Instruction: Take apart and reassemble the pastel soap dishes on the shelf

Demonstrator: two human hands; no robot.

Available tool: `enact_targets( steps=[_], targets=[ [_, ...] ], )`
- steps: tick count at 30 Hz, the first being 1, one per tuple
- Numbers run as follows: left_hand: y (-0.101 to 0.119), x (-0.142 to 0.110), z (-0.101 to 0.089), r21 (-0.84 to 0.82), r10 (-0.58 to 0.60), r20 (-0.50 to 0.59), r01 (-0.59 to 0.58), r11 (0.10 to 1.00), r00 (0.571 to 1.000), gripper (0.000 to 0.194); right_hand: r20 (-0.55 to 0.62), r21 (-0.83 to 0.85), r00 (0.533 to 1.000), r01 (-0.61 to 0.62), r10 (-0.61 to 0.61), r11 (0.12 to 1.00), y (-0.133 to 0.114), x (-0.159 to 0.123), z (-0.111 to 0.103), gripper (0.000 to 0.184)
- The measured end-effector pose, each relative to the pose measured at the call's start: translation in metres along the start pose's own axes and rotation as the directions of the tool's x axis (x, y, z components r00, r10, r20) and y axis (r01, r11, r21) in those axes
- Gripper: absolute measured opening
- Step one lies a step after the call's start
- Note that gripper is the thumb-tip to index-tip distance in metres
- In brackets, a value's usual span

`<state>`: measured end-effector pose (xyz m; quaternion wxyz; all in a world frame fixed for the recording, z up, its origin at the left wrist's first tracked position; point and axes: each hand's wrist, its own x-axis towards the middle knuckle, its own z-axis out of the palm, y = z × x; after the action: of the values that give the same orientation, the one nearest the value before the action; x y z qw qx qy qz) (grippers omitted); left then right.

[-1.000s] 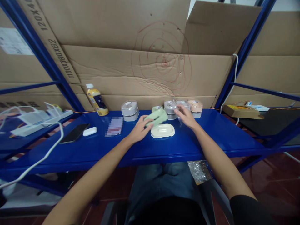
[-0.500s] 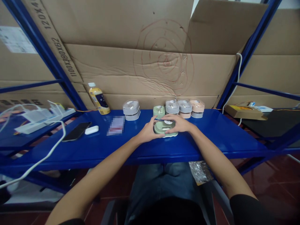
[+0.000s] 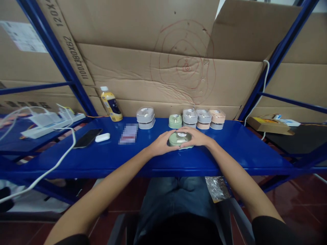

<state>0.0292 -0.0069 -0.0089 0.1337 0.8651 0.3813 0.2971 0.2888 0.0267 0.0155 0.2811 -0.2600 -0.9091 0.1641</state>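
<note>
A small green lidded box [image 3: 180, 139] with a clear cover and a white label on top rests on the blue table, close to its front edge. My left hand [image 3: 163, 143] is wrapped round its left side, and my right hand [image 3: 196, 136] grips the right side, with fingers over the far edge. Just behind stands another green box [image 3: 175, 121]. Beside that one, to the right, are a grey stacked box [image 3: 189, 118], a grey and pink one [image 3: 203, 118] and a peach and grey one [image 3: 217, 119].
Farther left is another grey stacked box [image 3: 145, 118]. A yellow bottle [image 3: 111, 104], a blurred packet [image 3: 128, 134], a white earbud case [image 3: 102, 137] and a black phone [image 3: 88, 138] lie or stand left. A white cable [image 3: 56, 165] hangs at left; an open carton [image 3: 270, 126] sits right.
The green box in my hands now sits lower and more level, its top facing up more plainly. Both hands keep hold of it. The whole view has shifted slightly.
</note>
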Motion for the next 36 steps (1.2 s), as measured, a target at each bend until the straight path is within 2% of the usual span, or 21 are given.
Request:
enact_targets(
  steps=[3, 6, 8, 10, 13, 16, 20, 24, 26, 27, 28, 30, 32, 33, 34, 36],
  targets=[
    [0.006, -0.027, -0.010, 0.254, 0.002, -0.033, 0.006, 0.967, 0.999, 0.085, -0.088, -0.058, 0.995, -0.045, 0.040, 0.997, 0.001, -0.001, 0.004, 0.085],
    [0.011, -0.049, -0.022, 0.481, 0.018, -0.120, 0.042, 0.876, 0.993, 0.067, -0.177, -0.116, 0.982, -0.088, 0.066, 0.989, 0.001, 0.002, 0.011, 0.069],
    [0.009, -0.051, -0.028, 0.566, -0.002, -0.135, 0.079, 0.821, 0.991, 0.060, -0.221, -0.137, 0.972, -0.114, 0.082, 0.984, -0.001, 0.003, 0.014, 0.058],
    [0.002, -0.042, -0.032, 0.609, -0.050, -0.138, 0.124, 0.784, 0.989, 0.059, -0.243, -0.133, 0.964, -0.139, 0.103, 0.981, -0.002, 0.003, 0.014, 0.051],
    [-0.018, -0.013, -0.034, 0.624, -0.114, -0.189, 0.208, 0.753, 0.975, 0.057, -0.271, -0.115, 0.952, -0.179, 0.143, 0.977, -0.001, 0.001, 0.010, 0.045],
    [-0.041, 0.022, -0.034, 0.567, -0.151, -0.234, 0.261, 0.781, 0.960, 0.051, -0.293, -0.097, 0.941, -0.208, 0.171, 0.973, 0.002, -0.002, 0.007, 0.040],
    [-0.060, 0.055, -0.037, 0.498, -0.138, -0.182, 0.212, 0.841, 0.974, 0.045, -0.284, -0.111, 0.941, -0.224, 0.186, 0.968, 0.005, -0.002, 0.007, 0.039],
    [-0.065, 0.064, -0.044, 0.476, -0.055, -0.215, 0.154, 0.866, 0.975, 0.053, -0.258, -0.099, 0.944, -0.237, 0.204, 0.967, 0.005, -0.001, 0.009, 0.039],
    [-0.066, 0.062, -0.051, 0.484, -0.051, -0.319, 0.209, 0.850, 0.946, 0.058, -0.256, -0.099, 0.944, -0.240, 0.209, 0.966, 0.004, 0.000, 0.009, 0.039],
    [-0.066, 0.061, -0.055, 0.491, -0.078, -0.395, 0.282, 0.824, 0.915, 0.061, -0.257, -0.101, 0.943, -0.242, 0.210, 0.965, 0.004, 0.000, 0.009, 0.038],
    [-0.067, 0.060, -0.060, 0.487, -0.127, -0.477, 0.382, 0.786, 0.870, 0.066, -0.258, -0.102, 0.943, -0.244, 0.211, 0.964, 0.003, 0.000, 0.009, 0.038],
    [-0.071, 0.061, -0.069, 0.416, -0.284, -0.597, 0.593, 0.689, 0.750, 0.078, -0.254, -0.097, 0.943, -0.246, 0.215, 0.964, 0.001, 0.000, 0.009, 0.037],
    [-0.075, 0.062, -0.076, 0.318, -0.453, -0.604, 0.720, 0.617, 0.655, 0.084, -0.249, -0.088, 0.943, -0.249, 0.221, 0.964, 0.000, 0.000, 0.009, 0.036],
    [-0.076, 0.063, -0.079, 0.289, -0.507, -0.579, 0.742, 0.604, 0.638, 0.082, -0.247, -0.087, 0.943, -0.250, 0.222, 0.964, 0.001, 0.000, 0.009, 0.035],
    [-0.077, 0.062, -0.081, 0.279, -0.528, -0.555, 0.742, 0.609, 0.642, 0.077, -0.247, -0.087, 0.943, -0.250, 0.222, 0.964, 0.001, 0.000, 0.009, 0.034],
    [-0.073, 0.058, -0.083, 0.296, -0.484, -0.552, 0.702, 0.647, 0.679, 0.069, -0.257, -0.089, 0.941, -0.249, 0.219, 0.965, 0.002, 0.000, 0.009, 0.034]
  ],
)
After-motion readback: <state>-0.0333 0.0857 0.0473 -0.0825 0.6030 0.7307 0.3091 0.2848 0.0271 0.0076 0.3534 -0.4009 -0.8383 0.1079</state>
